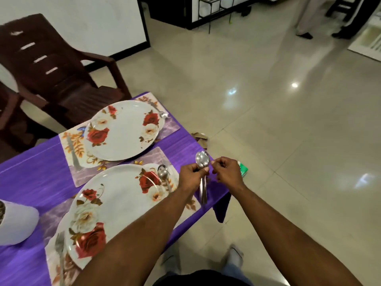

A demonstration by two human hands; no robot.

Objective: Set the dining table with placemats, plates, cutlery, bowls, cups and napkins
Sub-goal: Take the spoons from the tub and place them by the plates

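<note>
My left hand grips a bunch of steel spoons, bowls up and handles hanging below my fist, over the table's right edge. My right hand is curled beside the spoon bowls, fingertips close to them; whether it pinches one I cannot tell. Two rose-patterned plates sit on placemats: a near plate and a far plate. A spoon lies on the near placemat's right side, against the plate rim. A fork lies left of the near plate. Cutlery lies right of the far plate.
A purple cloth covers the table. A white pot stands at the left edge. A green box shows behind my right hand. A dark brown chair stands beyond the table. A person's legs stand far back on the tiled floor.
</note>
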